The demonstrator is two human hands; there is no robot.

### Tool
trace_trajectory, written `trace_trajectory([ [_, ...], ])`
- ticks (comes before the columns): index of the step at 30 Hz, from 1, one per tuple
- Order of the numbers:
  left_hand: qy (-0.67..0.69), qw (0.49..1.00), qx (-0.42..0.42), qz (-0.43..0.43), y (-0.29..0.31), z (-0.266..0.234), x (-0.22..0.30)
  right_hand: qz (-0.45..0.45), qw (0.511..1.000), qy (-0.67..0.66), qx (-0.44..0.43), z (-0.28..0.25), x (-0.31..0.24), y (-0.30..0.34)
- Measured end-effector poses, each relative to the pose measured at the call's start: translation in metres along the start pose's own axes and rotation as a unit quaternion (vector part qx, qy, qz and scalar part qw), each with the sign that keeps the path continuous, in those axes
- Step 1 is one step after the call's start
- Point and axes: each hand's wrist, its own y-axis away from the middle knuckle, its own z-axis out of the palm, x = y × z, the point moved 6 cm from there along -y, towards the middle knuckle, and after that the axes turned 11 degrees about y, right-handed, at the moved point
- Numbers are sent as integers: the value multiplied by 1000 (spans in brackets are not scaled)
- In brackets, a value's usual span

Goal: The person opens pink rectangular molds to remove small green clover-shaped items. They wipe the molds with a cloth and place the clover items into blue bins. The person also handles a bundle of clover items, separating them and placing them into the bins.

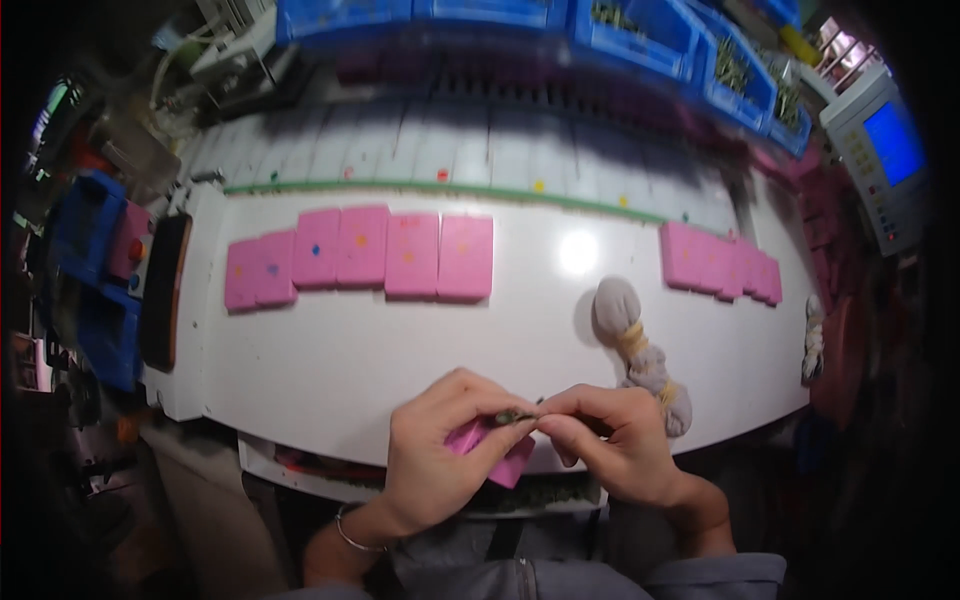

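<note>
Close to the table's near edge, my left hand point(440, 450) is closed around a pink block point(512, 465), which shows below and between its fingers. Small dark greenish pieces point(512, 415) stick out between that hand's thumb and forefinger; their kind is too small to tell. My right hand point(625, 440) meets the left at the fingertips, its thumb and forefinger pinched at the end of these pieces. What lies inside the right pinch is hidden. Just beyond the right hand rests a grey cloth bundle point(618, 305) tied with yellowish bands.
Pink blocks with coloured dots point(362, 245) stand in a row at left on the white table point(540, 340); more pink blocks point(700, 262) are at right. A green strip point(440, 197) crosses behind. Blue bins point(640, 45) hang at the back, a blue-screened device point(890, 145) far right.
</note>
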Motion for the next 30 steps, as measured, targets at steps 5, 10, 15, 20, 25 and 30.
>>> trace_trajectory([
  [5,149,985,87,-3,-6,-21,1,-78,995,49,26,-42,-67,-64],
  [10,417,874,195,-155,-7,-26,-41,-269,950,-23,157,-59,-131,-105],
  [15,497,827,113,-238,-13,-6,-45,-435,847,292,93,16,-87,-21],
  [20,390,912,-103,-81,-2,26,4,-340,928,112,98,-22,-70,-35],
  [25,262,958,-115,-10,-7,35,22,28,949,-279,-141,10,-23,-46],
  [30,281,953,-69,-90,-17,38,0,-155,970,125,136,-39,-7,-32],
])
